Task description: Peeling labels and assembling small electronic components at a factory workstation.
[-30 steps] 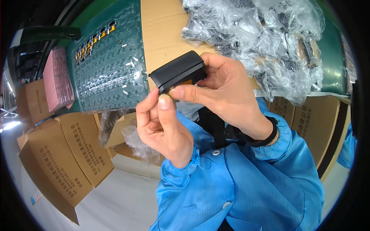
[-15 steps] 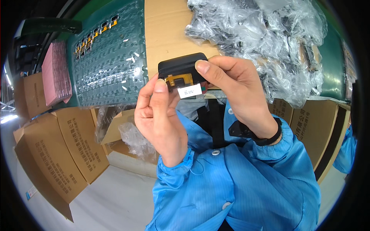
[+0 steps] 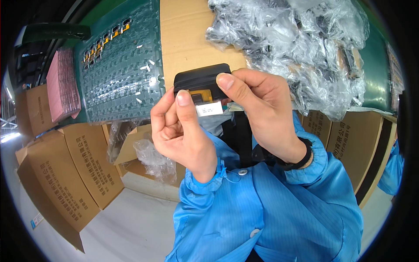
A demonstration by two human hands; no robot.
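Observation:
Both hands hold a small black plastic part (image 3: 198, 80) in front of me, above the table edge. An amber flat piece and a white label (image 3: 209, 108) show on its near face. My left hand (image 3: 181, 133) pinches the part from below, its thumb pressed against the label's left end. My right hand (image 3: 262, 111) grips the part's right end with thumb on top. Both sleeves are blue; a black band circles the right wrist.
A green tray (image 3: 120, 74) with rows of small pockets lies at left beside a pink stack (image 3: 61, 89). Cardboard sheet (image 3: 187, 35) covers the table middle. Crumpled clear plastic bags (image 3: 301, 48) pile at right. Brown cartons (image 3: 65, 174) stand on the floor.
The black part has been turned over, so its amber face and white label now point toward me. My left thumb has moved up onto the label.

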